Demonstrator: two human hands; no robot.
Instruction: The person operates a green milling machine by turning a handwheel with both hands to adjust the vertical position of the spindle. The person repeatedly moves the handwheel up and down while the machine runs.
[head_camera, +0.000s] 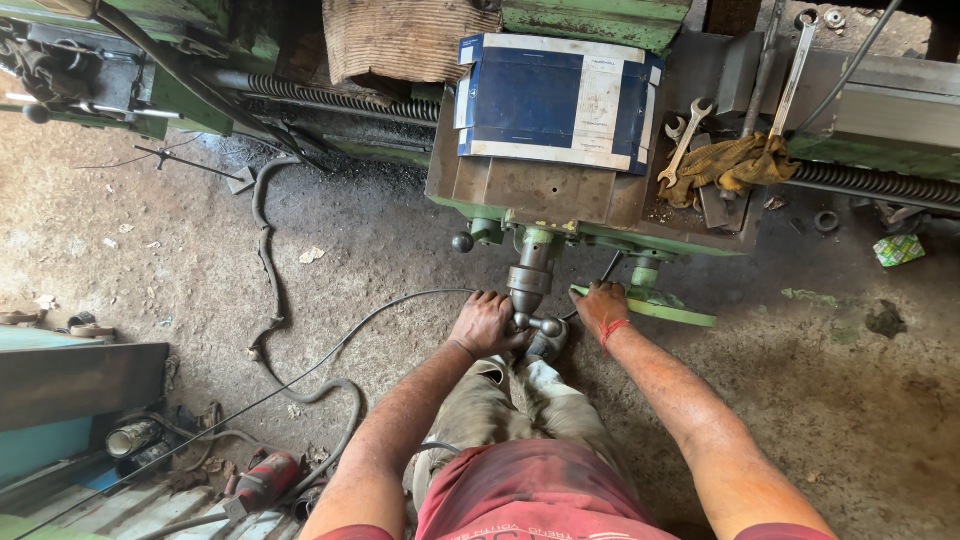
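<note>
Crank handle (537, 323) is hanging below lathe carriage (560, 190), centre frame. L hand (487, 323) is gripping it, fingers closed. R hand (601, 307) is resting flat w/ fingers spread on green lever (655, 308). Spanners (685, 140) are lying top right.

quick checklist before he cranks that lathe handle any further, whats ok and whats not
1. Left hand on the crank handle: ok, fingers wrapped around it.
2. Right hand placed: ok, resting on the green lever beside the handle.
3. Carriage top free of loose items: not ok, a blue box, spanners and a yellow rag lie on it.
4. Cable away from the handle: not ok, it runs across the floor right up to the left hand.
5. Floor underfoot: not ok, a hose and scraps lie about.
6. Spindle running or stopped: cannot tell, it is out of view.
</note>
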